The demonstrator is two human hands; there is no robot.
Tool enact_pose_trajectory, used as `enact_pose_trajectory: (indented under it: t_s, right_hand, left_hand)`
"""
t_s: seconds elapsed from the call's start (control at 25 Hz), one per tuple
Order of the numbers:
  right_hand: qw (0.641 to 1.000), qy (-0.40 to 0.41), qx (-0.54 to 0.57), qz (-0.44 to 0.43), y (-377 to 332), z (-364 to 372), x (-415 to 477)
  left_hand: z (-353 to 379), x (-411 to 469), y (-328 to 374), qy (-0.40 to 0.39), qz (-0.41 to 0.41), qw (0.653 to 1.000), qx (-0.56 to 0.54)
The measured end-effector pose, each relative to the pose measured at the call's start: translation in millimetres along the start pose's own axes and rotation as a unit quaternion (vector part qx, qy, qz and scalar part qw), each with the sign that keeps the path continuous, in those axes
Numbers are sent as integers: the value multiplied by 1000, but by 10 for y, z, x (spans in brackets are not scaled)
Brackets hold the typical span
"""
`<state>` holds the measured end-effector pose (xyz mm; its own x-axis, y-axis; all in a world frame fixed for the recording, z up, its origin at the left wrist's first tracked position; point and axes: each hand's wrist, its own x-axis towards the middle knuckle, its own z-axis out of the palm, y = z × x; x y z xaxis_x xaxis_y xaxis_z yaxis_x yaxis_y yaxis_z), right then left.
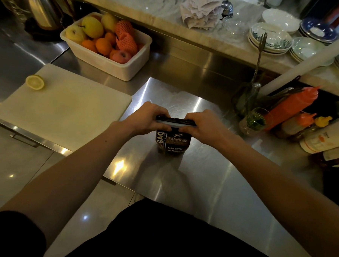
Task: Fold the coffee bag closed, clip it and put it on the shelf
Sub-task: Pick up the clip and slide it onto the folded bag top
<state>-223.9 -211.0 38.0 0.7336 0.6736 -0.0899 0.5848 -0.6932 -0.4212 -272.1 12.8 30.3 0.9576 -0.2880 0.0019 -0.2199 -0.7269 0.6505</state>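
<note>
Two bare hands are gripping the folded top of a dark coffee bag [172, 142], which is standing upright on the stainless steel counter [202, 169] directly in front of the person. The left hand [145, 118] is closing around the left end of the fold, and the right hand [201, 126] is closing around the right end, fingers curled over the top edge on both sides. A pale strip [173, 124] is running along the fold between the hands; whether it is a clip or part of the bag cannot be determined. White lettering is showing on the bag's front face below the fold.

To the left, a white cutting board [67, 107] is lying on the counter with a lemon half [35, 82] sitting near its far left corner. Behind it, a white tub [113, 66] is holding apples, oranges and foam-netted fruit. To the right, an orange squeeze bottle [291, 107] is leaning among other bottles. On the marble ledge [151, 11] at the back, stacked bowls [269, 38] are sitting beside crumpled paper [200, 12]
</note>
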Motion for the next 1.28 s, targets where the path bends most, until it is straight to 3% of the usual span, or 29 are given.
enact_pose_trajectory:
  t_s: [0.2,0.28,0.44,0.64,0.88,1.28]
  right_hand:
    - [999,-13,21,38,11,122,-85]
    - [995,25,53,77,179,80,-202]
    - [990,48,101,87,226,110,-235]
    - [981,79,143,104,309,103,-318]
    - [942,74,304,120,408,256,-457]
    - [875,82,437,191,344,303,-252]
  left_hand:
    - [56,-10,-67,-21,-5,1000,2]
    - [72,188,1,-65,14,998,-10]
    - [110,115,-29,-16,-58,993,-103]
    - [209,-8,-73,20,-80,976,-200]
    - [272,-153,-89,28,-132,951,-280]
    - [439,-49,77,60,-189,923,-329]
